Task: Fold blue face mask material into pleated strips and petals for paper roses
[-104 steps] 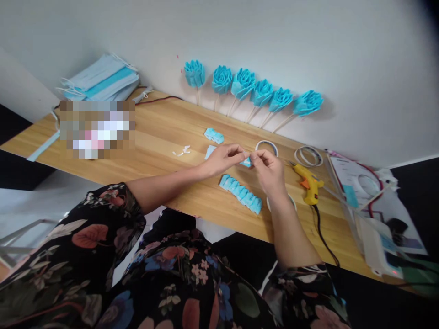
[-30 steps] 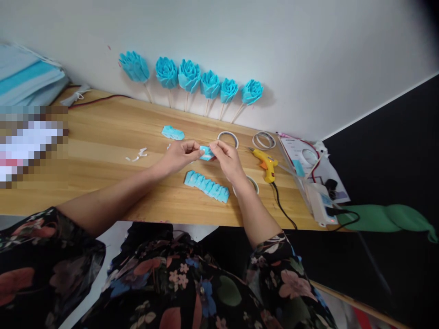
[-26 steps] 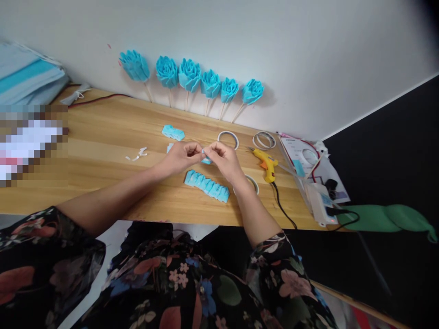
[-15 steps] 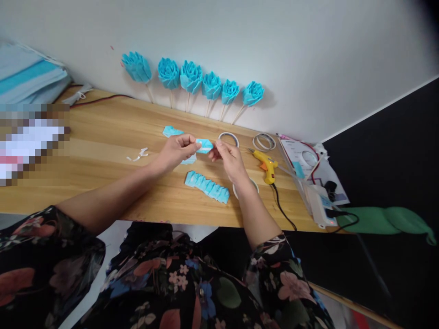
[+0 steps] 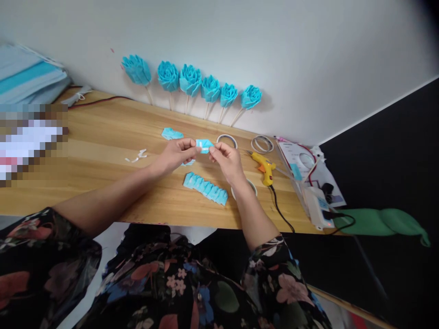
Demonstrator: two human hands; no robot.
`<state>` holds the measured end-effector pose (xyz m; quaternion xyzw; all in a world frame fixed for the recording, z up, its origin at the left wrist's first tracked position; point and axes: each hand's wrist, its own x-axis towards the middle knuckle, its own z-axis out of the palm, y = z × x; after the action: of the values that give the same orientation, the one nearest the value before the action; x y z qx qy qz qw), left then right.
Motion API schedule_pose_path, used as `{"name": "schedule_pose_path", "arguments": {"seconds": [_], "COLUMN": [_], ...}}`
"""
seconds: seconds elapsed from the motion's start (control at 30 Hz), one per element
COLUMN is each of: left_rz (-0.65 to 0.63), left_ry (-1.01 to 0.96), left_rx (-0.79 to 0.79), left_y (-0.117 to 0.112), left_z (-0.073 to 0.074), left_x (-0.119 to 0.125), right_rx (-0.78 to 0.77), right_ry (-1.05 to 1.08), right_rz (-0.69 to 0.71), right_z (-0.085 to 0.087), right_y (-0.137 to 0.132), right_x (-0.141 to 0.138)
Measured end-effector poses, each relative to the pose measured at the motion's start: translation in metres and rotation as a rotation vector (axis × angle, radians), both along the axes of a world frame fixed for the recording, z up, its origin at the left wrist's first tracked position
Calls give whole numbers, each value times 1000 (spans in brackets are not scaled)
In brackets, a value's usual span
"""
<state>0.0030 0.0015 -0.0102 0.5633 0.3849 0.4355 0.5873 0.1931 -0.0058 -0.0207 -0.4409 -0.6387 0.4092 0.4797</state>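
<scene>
Blue folded piece with white strips, pinched at opposite ends by left hand and right hand, above desk; yellow glue gun nearby.

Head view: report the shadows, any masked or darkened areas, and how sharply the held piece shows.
Head view, back: a soft shadow falls on the wall beside the rightmost flower; head view, left edge: a pixelated patch masks detail; head view, top right: the corner goes black; head view, centre: the held piece shows white strips, finer folds too small to tell.
</scene>
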Motion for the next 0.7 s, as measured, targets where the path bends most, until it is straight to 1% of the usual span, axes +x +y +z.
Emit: {"name": "schedule_pose_path", "arguments": {"seconds": [0.1,0.23,0.33,0.47,0.63,0.7], "left_rz": [3,5,14,19,78,133], "left_ry": [12,-15,-21,-20,-68,-86], "left_rx": [-8,17,23,34,42,91], "left_y": [0,2,3,4,10,11], "left_z": [0,-2,-3,-5,-9,-10], "left_x": [-1,-2,-3,-2,-2,-1], "right_rx": [-29,-64,-72,-63,-45,-34], "right_ry": [2,68,96,81,47,10], "right_rz": [12,34,49,49,68,55], "right_z": [0,2,3,2,1,1], "right_y": [0,0,0,0,0,0], "right_x": [0,0,1,2,1,0]}}
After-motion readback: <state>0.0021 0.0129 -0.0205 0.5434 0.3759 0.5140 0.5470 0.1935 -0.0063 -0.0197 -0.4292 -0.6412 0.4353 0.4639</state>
